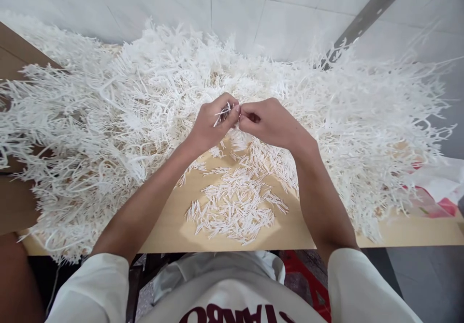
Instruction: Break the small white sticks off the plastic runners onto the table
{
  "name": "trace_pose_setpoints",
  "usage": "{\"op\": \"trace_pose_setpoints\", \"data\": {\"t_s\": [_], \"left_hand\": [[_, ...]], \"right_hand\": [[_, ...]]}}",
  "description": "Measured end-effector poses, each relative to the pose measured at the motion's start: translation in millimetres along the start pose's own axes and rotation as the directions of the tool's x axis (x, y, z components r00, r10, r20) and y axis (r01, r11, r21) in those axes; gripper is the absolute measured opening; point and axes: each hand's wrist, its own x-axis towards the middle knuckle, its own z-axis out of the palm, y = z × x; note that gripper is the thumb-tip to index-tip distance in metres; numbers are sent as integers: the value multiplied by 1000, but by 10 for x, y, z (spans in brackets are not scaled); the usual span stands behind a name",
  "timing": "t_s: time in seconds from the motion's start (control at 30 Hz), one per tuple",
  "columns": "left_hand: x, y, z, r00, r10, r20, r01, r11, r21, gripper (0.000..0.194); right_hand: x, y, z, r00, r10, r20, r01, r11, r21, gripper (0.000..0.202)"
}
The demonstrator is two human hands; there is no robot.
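My left hand is closed around a small branching bit of white plastic strands, whose thin ends stick out between thumb and fingers. Against its fingertips, my right hand is closed in a pinch; what lies between those fingertips is too small to make out. Below both hands, a loose pile of short white sticks is spread on the tan tabletop. A large heap of branching white plastic strands surrounds the hands at the back and on both sides.
A tiled wall stands behind the heap, with a metal perforated post at the back right. Cardboard is at the left edge. A white and pink plastic bag lies at the right. The table's front edge is close to my body.
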Motion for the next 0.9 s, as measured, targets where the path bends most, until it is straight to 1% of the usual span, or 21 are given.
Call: {"op": "trace_pose_setpoints", "data": {"t_s": [0.07, 0.13, 0.23, 0.33, 0.5, 0.57, 0.6, 0.63, 0.7, 0.73, 0.8, 0.9], "left_hand": [[-11, -11, 34, 1000, -17, -10, 17, 1000, -21, 35], [-20, -5, 58, 999, -34, 7, 35, 998, -44, 35], [-28, 33, 70, 999, -47, 26, 49, 996, -74, 33], [-39, 78, 67, 999, -40, 15, 41, 995, -90, 31], [-65, 108, 105, 1000, -28, 8, 29, 991, -131, 29], [-55, 71, 126, 1000, -27, 14, 28, 991, -133, 29], [-41, 35, 129, 1000, -29, 6, 30, 992, -119, 30], [-23, -12, 125, 999, -37, -15, 36, 995, -96, 32], [24, -118, 91, 993, -64, -99, 60, 998, -36, 36], [47, -163, 63, 987, -78, -138, 76, 997, -24, 38], [82, -206, 1, 983, -80, -166, 76, 997, -29, 41], [91, -137, -60, 992, -60, -112, 55, 997, -51, 40]], "right_hand": [[-3, -23, 6, 1000, -6, 8, 6, 1000, -21, 24], [-12, -40, -10, 999, -30, 21, 30, 999, -24, 23], [-29, -62, -52, 997, -72, 30, 73, 997, -10, 24], [-41, -84, -84, 996, -83, 21, 83, 996, -16, 25], [-66, -114, -107, 997, -70, 23, 73, 989, -132, 24], [-85, -155, -109, 997, -73, 15, 75, 984, -159, 25], [-96, -189, -108, 995, -89, 33, 93, 985, -145, 26], [-107, -231, -106, 992, -107, 60, 114, 986, -120, 27], [-120, -319, -101, 987, -134, 88, 140, 988, -68, 28], [-120, -353, -101, 989, -130, 74, 134, 990, -52, 27], [-107, -376, -106, 997, -77, -17, 77, 996, -49, 28], [-63, -285, -121, 981, 7, -191, -14, 999, -36, 33]]}}
